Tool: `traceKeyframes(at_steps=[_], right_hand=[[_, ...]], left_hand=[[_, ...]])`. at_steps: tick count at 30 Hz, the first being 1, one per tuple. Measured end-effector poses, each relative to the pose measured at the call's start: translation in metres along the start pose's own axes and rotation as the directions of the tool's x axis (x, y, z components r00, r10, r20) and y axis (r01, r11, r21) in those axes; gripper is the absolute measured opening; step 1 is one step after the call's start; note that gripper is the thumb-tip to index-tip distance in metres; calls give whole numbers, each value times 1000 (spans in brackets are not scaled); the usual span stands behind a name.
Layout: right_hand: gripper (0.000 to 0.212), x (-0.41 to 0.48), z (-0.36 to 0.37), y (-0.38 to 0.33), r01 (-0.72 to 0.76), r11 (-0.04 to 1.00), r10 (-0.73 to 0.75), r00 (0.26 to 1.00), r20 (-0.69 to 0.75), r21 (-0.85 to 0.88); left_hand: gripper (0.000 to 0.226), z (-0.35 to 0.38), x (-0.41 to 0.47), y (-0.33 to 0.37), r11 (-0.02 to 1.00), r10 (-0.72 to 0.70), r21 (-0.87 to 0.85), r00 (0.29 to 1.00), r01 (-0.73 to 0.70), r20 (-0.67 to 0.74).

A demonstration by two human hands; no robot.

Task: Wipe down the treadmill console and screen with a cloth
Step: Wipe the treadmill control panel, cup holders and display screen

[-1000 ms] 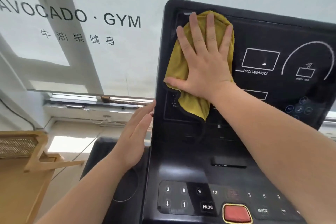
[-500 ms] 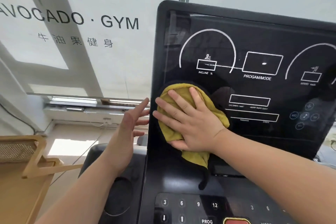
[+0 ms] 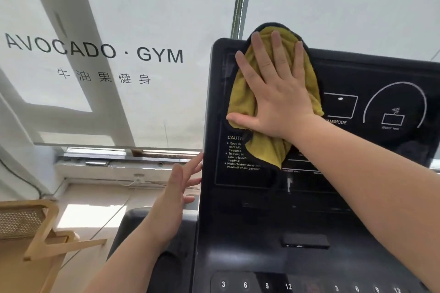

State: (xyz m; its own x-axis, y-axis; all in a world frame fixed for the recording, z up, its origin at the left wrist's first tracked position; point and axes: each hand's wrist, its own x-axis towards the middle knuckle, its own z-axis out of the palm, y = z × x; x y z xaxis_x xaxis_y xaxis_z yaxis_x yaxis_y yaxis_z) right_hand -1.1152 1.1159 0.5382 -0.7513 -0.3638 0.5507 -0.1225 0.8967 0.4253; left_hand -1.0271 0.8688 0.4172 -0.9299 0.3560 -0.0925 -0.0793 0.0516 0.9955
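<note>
Head camera: black treadmill console [image 3: 238, 233] fills the frame's right side, yellow cloth [image 3: 242, 100] flat on its screen [image 3: 371, 74] at the top left corner, right hand [image 3: 278, 95] pressing it, fingers [image 3: 278, 54] spread, left hand [image 3: 175, 200] relaxed, fingertips at the console's left edge.

The cloth [image 3: 242, 102] hides part of the caution label [image 3: 239, 157]; the console [image 3: 238, 226] runs off right and bottom.

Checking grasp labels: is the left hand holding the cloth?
No, the right hand presses the cloth flat against the screen, while the left hand sits with straight fingers at the console's left edge.
</note>
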Motion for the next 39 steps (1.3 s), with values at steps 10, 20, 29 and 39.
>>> traceKeyframes(at_steps=[10,20,29,39], right_hand=[[95,-59,32,-85,185,975,-189,982,27,120],[98,-140,54,-34,168,984,-167,986,-22,54],[103,-13,7,22,-103,993,105,994,-40,58],[98,-22,20,-62,45,993,-40,998,-43,108]], left_hand=[[90,8,0,-7,998,25,-55,996,-30,-91],[85,9,-3,-2,998,22,-54,998,-25,-60],[65,15,-7,1,998,21,-57,998,-24,-53],[83,12,1,-3,992,-15,-126,989,-4,-148]])
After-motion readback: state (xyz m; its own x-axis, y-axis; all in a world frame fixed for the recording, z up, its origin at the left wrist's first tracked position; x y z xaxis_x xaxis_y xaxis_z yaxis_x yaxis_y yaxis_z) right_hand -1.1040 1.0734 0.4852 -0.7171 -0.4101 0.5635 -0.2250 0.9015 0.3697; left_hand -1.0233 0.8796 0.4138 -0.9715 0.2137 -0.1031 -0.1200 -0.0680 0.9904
